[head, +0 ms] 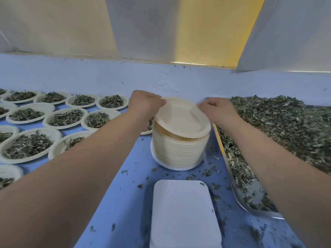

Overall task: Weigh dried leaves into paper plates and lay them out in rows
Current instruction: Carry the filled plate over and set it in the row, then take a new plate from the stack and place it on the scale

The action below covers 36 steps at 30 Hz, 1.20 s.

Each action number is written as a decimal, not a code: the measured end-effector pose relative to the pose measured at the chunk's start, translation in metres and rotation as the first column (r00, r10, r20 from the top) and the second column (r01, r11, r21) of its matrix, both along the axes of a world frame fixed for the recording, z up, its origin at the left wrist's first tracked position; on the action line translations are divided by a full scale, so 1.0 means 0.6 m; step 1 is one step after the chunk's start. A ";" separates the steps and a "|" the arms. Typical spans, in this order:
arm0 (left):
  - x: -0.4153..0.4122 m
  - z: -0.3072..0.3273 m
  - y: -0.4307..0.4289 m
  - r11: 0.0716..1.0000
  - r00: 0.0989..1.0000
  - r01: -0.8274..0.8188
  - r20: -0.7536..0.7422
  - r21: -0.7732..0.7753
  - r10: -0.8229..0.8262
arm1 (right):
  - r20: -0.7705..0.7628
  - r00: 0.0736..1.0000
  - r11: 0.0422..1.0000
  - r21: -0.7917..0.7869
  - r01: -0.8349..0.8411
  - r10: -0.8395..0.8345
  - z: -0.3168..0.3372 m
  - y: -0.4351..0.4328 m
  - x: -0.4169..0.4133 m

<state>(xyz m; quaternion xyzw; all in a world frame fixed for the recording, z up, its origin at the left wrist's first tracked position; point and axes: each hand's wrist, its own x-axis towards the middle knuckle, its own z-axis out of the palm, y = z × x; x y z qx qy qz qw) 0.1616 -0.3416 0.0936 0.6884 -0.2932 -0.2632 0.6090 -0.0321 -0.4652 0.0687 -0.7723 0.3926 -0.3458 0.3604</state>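
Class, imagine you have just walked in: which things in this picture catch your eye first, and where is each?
In the middle, the left hand and right hand pinch the rim of the top plate, tilted atop a tall stack. To the left, rows of filled plates cover the blue table; to the right, a big heap of leaves fills a metal tray.

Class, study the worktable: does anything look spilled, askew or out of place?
Loose leaf bits litter the blue table around the plate stack and white platform, outside the metal tray. The top plate sits tilted, pinched by left hand and right hand.
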 end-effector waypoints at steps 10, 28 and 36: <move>-0.066 -0.010 0.113 0.989 0.998 0.005 -0.067 -0.151 -0.016 | 0.113 0.994 0.998 0.056 -0.007 0.000 0.026 0.124 -0.066; -0.127 -0.200 0.285 1.000 0.987 0.031 0.155 0.001 -0.031 | -0.291 0.946 0.986 -0.124 0.111 -0.143 -0.126 0.318 -0.149; -0.132 -0.209 0.292 0.996 0.996 0.010 0.089 0.086 -0.018 | -0.275 0.891 0.875 -0.431 0.220 -0.360 -0.128 0.297 -0.175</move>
